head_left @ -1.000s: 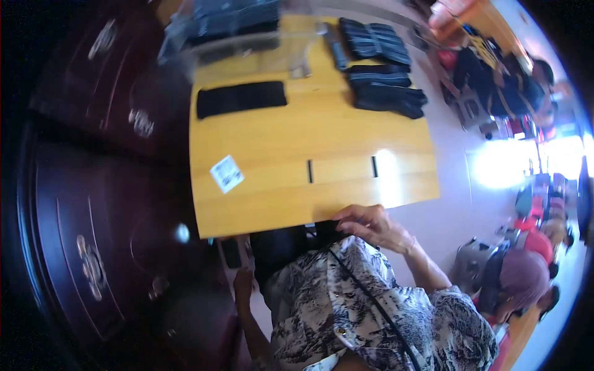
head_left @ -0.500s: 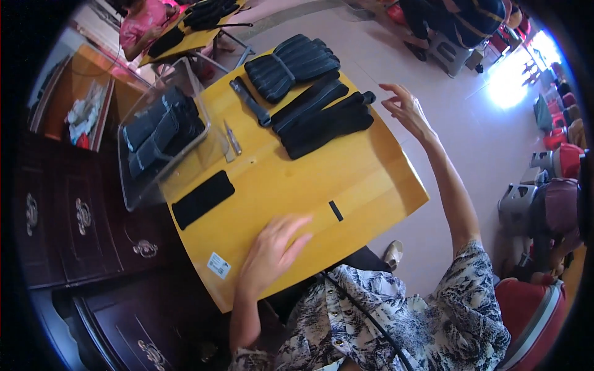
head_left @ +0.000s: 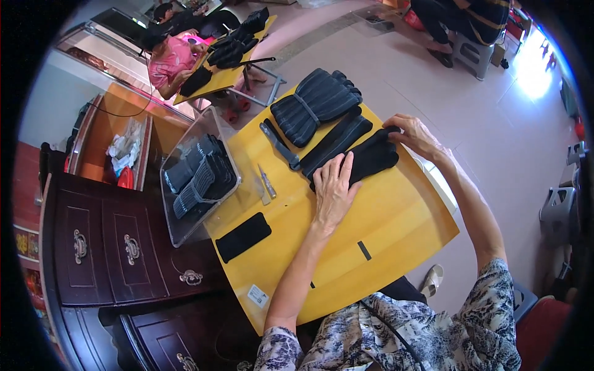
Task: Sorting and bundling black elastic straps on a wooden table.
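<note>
On the yellow board (head_left: 396,229) lies a stack of black knitted pieces (head_left: 375,161), their exact kind unclear. My left hand (head_left: 334,196) rests on the near-left part of this stack, fingers stretched out and a little apart. At the stack's far right end, my right hand (head_left: 419,137) closes thumb and fingers on the edge of a black knitted piece. Just beyond are a dark folded stack (head_left: 337,139) and a larger tied bundle (head_left: 315,106). A single flat black piece (head_left: 244,237) lies alone at the board's left side.
A small screwdriver-like tool (head_left: 267,181) lies left of the stacks. A clear plastic bin (head_left: 179,232) with tied dark bundles stands at the board's left edge, by a dark wooden cabinet (head_left: 102,247). Short black strips (head_left: 364,250) and a white label (head_left: 257,296) are nearby. Another person (head_left: 170,65) sits beyond.
Both hands have come to the black stack: my left hand moved away from me onto it, my right hand moved in and closed on its end. The view has shifted left.
</note>
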A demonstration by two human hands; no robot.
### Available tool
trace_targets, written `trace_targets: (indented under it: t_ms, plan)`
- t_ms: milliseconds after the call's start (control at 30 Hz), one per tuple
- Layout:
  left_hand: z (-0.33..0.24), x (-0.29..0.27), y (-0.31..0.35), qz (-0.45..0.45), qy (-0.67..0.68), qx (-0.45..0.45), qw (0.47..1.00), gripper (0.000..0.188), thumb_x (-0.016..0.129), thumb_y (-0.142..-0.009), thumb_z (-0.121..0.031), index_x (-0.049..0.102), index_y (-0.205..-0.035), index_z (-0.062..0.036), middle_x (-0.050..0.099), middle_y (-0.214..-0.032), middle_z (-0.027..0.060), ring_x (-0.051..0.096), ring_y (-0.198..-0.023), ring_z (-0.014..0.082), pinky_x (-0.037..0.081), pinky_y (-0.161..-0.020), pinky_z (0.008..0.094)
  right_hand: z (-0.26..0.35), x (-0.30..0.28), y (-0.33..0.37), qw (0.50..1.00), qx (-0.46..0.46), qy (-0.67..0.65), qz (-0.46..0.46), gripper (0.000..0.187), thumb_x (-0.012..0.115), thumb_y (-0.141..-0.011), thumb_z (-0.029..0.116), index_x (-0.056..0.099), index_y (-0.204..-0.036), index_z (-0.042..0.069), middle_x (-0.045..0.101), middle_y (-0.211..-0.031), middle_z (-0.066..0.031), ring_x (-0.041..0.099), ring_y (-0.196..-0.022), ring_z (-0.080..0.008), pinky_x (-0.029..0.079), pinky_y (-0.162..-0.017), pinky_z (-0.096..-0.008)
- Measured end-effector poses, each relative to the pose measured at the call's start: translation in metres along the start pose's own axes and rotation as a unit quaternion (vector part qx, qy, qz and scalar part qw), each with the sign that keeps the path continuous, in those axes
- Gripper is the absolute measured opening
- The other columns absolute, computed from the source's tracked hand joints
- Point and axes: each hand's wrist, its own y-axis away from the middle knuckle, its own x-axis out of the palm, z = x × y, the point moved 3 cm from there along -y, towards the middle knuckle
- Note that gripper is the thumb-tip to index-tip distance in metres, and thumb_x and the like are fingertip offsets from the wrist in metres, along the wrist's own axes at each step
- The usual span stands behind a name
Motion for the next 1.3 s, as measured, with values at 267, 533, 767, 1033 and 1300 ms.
trace_targets:
  t_ms: [267, 533, 767, 1033, 1300]
  plan:
    - [-0.005, -0.005, 0.001, -0.047, -0.01, 0.027, 0.998, 0.064, 0.076, -0.073, -0.017, 0.051, -0.131, -0.0059, 0.052, -0.122, 0.0109, 0.049, -0.113, 0.0289, 0.034, -0.096, 0.043, -0.004, -0.048, 0.005, 0.993, 0.027, -0.054, -0.101, 0.013, 0.062, -0.091, 0.013, 0.062, -0.102, 0.006, 0.064, -0.089, -0.0063, 0.058, -0.084, -0.0178, 0.047, -0.072, -0.0311]
    - [0.0, -0.002, -0.019, -0.042, -0.064, 0.029, 0.997, 0.065, 0.077, -0.073, -0.022, 0.05, -0.13, -0.0066, 0.052, -0.12, 0.0093, 0.049, -0.112, 0.0258, 0.035, -0.092, 0.0422, -0.006, -0.094, 0.089, 0.952, 0.152, -0.157, -0.214, 0.025, 0.063, -0.092, 0.026, 0.063, -0.105, 0.005, 0.056, -0.082, -0.0006, 0.05, -0.075, -0.0087, 0.045, -0.068, -0.0248]
    - [-0.001, -0.008, -0.026, -0.011, -0.076, 0.01, 0.997, 0.096, 0.078, -0.07, -0.047, 0.033, -0.145, -0.0092, 0.038, -0.143, 0.0202, 0.036, -0.131, 0.0359, 0.028, -0.103, 0.0522, 0.052, -0.045, 0.187, 0.894, 0.197, -0.339, -0.219, 0.02, 0.063, -0.091, 0.013, 0.063, -0.105, 0.0, 0.059, -0.083, -0.0007, 0.053, -0.076, -0.0069, 0.045, -0.067, -0.022]
    - [0.049, -0.003, -0.025, 0.105, -0.093, -0.058, 0.988, 0.12, 0.072, -0.062, -0.069, 0.019, -0.15, -0.0068, 0.021, -0.151, 0.0293, 0.018, -0.142, 0.0428, 0.015, -0.114, 0.0543, 0.092, 0.0, 0.243, 0.839, 0.259, -0.407, -0.253, 0.019, 0.067, -0.089, 0.014, 0.063, -0.105, 0.004, 0.061, -0.083, -0.0003, 0.053, -0.073, -0.0069, 0.045, -0.066, -0.0216]
    - [0.045, 0.005, -0.032, 0.07, -0.078, -0.041, 0.994, 0.107, 0.067, -0.071, -0.066, 0.026, -0.147, -0.0026, 0.028, -0.148, 0.0292, 0.026, -0.139, 0.0402, 0.019, -0.113, 0.0532, 0.119, 0.017, 0.227, 0.791, 0.25, -0.485, -0.276, 0.018, 0.064, -0.091, 0.015, 0.062, -0.106, 0.005, 0.066, -0.087, -0.0031, 0.056, -0.074, -0.0079, 0.045, -0.066, -0.023]
